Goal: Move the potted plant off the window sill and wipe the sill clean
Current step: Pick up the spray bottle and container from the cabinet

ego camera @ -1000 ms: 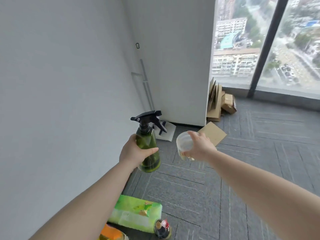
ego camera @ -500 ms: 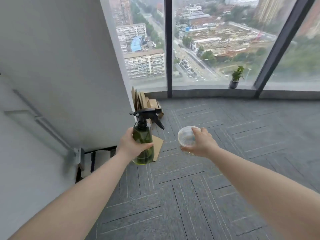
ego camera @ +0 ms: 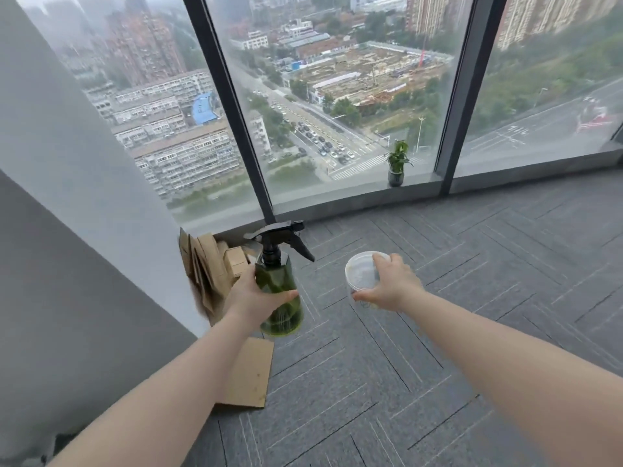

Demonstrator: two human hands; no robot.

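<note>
The green translucent spray bottle (ego camera: 279, 291) is gripped in the left hand (ego camera: 251, 298), fingers wrapped round it, and a clear round plastic tub (ego camera: 362, 273) is pinched by the right hand (ego camera: 391, 286), probably as cleaning supplies for the grey window sill (ego camera: 344, 193), where the small dark-potted plant (ego camera: 396, 165) stands well beyond both.

Grey carpet tiles (ego camera: 438, 298) in a herringbone pattern across the floor, with a flat cardboard sheet (ego camera: 249, 375) lying near the foot of the white wall (ego camera: 67, 163) on the left. Farther back, in the corner where that wall meets the glass, flattened cardboard pieces (ego camera: 202, 264) leaning upright, with small cardboard boxes (ego camera: 236, 264) just beside them. Beyond, tall window panes (ego camera: 337, 96) divided by two dark mullions (ego camera: 229, 106), looking down on hazy apartment blocks, a road with queued cars and a fenced building site.
</note>
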